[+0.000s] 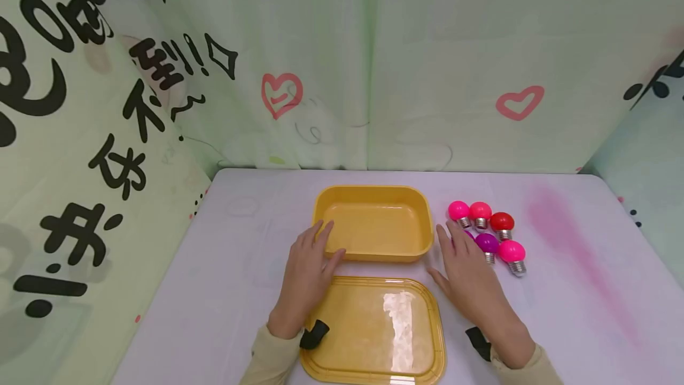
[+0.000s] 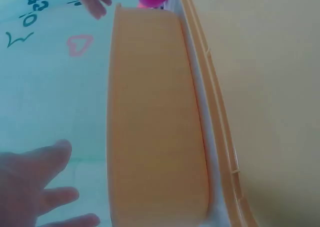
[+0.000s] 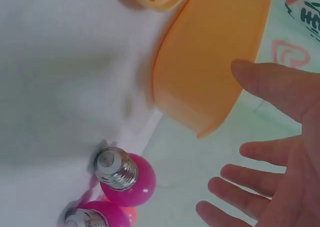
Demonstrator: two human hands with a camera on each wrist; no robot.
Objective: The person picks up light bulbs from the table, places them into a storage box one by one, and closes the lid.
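Has the left hand [image 1: 303,265] near the left end of the yellow box [image 1: 382,256] and the right hand [image 1: 471,278] just beside its right end, with fingers [image 3: 254,179] spread and nothing gripped. Has the box on the tabletop [image 1: 566,325], beyond the yellow lid [image 1: 363,328] and left of the pink, red and purple bulbs [image 1: 487,242].

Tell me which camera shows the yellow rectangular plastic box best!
The head view: you see inside the box and most of its rim. Left wrist view shows mainly one outer side; right wrist view, only part of its outer wall.
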